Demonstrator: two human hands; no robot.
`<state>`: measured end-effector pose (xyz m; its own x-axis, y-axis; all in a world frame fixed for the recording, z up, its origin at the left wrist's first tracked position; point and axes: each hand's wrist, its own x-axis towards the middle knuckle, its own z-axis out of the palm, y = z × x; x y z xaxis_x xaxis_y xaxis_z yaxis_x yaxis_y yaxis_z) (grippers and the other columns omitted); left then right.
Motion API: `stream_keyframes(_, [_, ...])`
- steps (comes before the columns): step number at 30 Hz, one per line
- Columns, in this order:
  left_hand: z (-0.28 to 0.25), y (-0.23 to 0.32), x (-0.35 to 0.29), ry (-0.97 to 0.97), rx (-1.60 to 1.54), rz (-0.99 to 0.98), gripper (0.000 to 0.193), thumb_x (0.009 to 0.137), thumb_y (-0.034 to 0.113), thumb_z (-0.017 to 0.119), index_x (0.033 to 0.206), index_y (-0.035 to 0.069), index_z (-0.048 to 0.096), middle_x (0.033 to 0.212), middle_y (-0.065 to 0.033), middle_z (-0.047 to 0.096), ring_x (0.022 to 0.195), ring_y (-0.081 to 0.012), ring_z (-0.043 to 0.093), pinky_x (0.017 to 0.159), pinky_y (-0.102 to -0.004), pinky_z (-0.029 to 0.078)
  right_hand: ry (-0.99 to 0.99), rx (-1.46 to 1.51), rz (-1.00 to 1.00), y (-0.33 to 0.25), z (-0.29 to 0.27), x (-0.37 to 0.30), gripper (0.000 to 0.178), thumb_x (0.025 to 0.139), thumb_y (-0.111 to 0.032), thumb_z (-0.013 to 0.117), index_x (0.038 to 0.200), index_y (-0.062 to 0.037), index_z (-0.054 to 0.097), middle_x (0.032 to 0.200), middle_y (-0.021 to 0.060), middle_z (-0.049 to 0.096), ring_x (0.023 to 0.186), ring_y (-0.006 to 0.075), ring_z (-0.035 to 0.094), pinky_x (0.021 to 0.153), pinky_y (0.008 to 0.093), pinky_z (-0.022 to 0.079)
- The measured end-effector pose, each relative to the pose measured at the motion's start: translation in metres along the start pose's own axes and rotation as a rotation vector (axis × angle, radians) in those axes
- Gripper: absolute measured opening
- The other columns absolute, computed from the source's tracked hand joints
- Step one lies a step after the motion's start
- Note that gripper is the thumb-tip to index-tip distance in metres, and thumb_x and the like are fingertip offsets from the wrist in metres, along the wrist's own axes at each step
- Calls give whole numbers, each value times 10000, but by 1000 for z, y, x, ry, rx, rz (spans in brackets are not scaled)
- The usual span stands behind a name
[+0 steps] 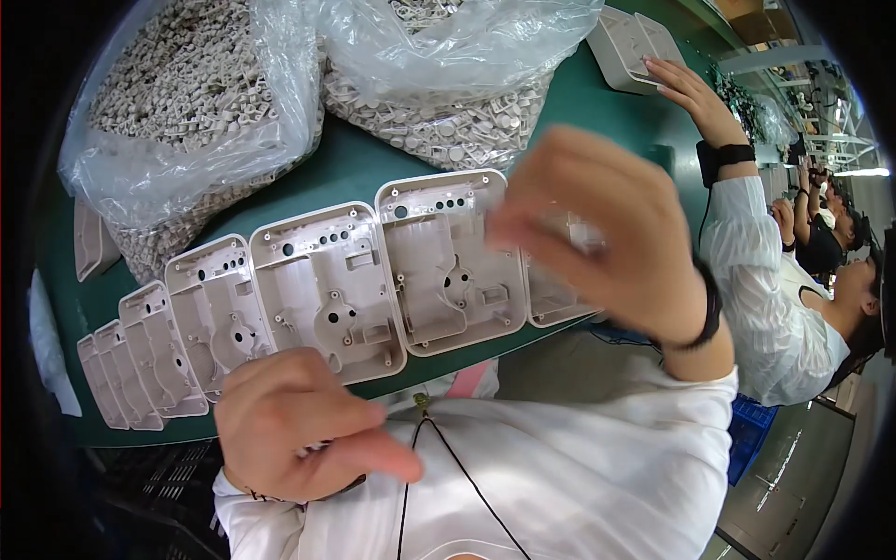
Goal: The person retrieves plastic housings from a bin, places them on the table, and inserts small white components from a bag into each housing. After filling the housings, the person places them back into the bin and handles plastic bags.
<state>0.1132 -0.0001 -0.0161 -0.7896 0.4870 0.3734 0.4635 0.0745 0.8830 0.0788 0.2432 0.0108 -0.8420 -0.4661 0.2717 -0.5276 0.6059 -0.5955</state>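
On the smooth, dark green worktop (317, 177) lies a pale beige, hard-plastic casing, open-topped and round-cornered (439, 252), with the person's blurred right hand (611, 243) raised over its right edge. That hand's fingers are curled; blur hides whether the tips meet, or hold anything. Below and left of the casing, the person's left hand (299, 425) is curled, apparently clamped round small pale pieces (313, 448) too blurred to identify.

If the work is setting small pieces into these shells, it would go well with the casing flat and square, each piece lined up over its seat before pressing, and pressure kept straight down, since thin ribs and slim screw posts look easy to bend. The left fist is best kept loose enough to feed one piece at a time.

Left of the casing, a row of matching shells (327, 299) shows glossy walls and round holes; another (551, 280) sits at its right. Behind the casing, crinkled clear plastic bags (187, 163) bulge with knobbly light-grey parts. Beyond its upper right, a co-worker's hand (686, 89) touches another beige shell (644, 47).
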Motion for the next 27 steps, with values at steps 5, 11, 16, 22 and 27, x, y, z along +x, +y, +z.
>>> stream_keyframes(5, [-2, -10, -20, 250, -220, 14, 348, 543, 273, 840, 693, 72, 599, 550, 3, 515, 438, -125, 483, 377, -216, 318, -111, -311, -136, 38, 25, 10, 125, 585, -36, 696, 637, -44, 582, 779, 51, 489, 773, 216, 481, 633, 303, 424])
stream_keyframes(11, [-16, -13, -17, -9, -137, 120, 375, 532, 288, 845, 717, 75, 598, 542, 10, 510, 440, -118, 484, 370, -218, 315, -254, -478, -195, 38, 34, 16, 96, 580, -104, 640, 572, -35, 575, 855, 73, 430, 847, 222, 428, 689, 287, 416])
stream_keyframes(16, [-18, -18, -17, -12, -249, 133, 380, 543, 284, 843, 738, 65, 602, 542, 13, 512, 440, -125, 490, 371, -218, 321, -289, -538, -278, 41, 42, 25, 87, 595, -128, 607, 581, -43, 595, 862, 62, 442, 851, 219, 439, 727, 307, 411])
stream_keyframes(22, [-22, -23, -20, 160, -407, 198, 315, 807, 278, 666, 753, 69, 437, 607, -4, 428, 417, -81, 356, 363, -204, 254, -440, -558, -303, 44, 30, 32, 94, 652, -133, 603, 666, -64, 665, 1038, 58, 484, 952, 216, 451, 813, 303, 397])
stream_keyframes(27, [-29, -11, -22, 509, -408, -55, 341, 861, 341, 572, 739, 71, 405, 594, -8, 383, 412, -76, 312, 360, -209, 227, -446, -549, -273, 41, 20, 28, 115, 698, -113, 594, 736, -79, 697, 1156, 48, 477, 1017, 219, 447, 869, 294, 378])
